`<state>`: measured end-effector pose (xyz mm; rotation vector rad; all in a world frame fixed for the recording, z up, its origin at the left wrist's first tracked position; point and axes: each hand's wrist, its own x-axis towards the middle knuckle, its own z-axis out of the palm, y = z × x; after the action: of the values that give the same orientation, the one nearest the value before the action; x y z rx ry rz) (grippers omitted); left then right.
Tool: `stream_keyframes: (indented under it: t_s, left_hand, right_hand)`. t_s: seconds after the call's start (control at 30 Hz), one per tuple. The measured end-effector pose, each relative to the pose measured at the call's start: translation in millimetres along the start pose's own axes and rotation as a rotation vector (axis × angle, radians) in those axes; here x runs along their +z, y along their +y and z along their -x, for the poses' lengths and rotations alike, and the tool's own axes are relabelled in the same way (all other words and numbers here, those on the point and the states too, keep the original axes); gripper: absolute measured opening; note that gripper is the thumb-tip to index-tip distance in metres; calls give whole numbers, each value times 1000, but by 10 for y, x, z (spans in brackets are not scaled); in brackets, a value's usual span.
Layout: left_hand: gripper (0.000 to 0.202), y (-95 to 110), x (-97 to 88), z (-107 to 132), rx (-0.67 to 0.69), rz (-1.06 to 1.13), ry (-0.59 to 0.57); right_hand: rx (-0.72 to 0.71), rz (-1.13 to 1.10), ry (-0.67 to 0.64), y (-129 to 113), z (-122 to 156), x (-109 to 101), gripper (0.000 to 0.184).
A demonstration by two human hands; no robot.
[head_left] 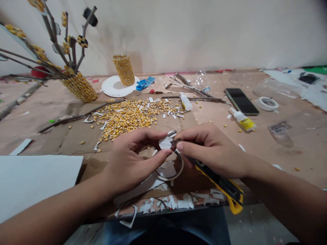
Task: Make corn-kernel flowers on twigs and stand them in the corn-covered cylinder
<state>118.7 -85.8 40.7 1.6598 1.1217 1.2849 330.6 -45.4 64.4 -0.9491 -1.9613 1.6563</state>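
Head view: A scrap-strewn worktop (293, 156) spreads around a person's hands, with a corn-covered vase (80, 88) of branches well beyond the left hand (135, 154) and a white board (38, 183) beside the left forearm. A heap of yellow kernels (125, 117) lies just past that hand. The right hand (214, 146) grips a black-and-yellow utility knife (217, 175), its handle slanting out below the palm. A pale ring (167, 178) lies beneath both hands; a phone (241, 101) and a yellow-labelled bottle (244, 120) rest beyond the right. A small white disc (165, 143) is pinched between the left thumb and fingers, the knife's dark tip at its edge.
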Motion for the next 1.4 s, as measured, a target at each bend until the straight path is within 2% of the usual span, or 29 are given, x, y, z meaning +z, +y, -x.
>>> stream_keyframes:
  t_s: [0.43, 1.13, 1.4]
  left_hand:
    - [25, -11, 3, 2, 37, -27, 17]
    - [26, -53, -4, 19, 54, -60, -17]
    - [22, -49, 4, 22, 43, -57, 0]
  right_hand:
    - [4, -36, 19, 25, -1, 3, 22]
    - [40, 6, -18, 14, 5, -14, 28]
    - [37, -52, -19, -3, 17, -12, 30]
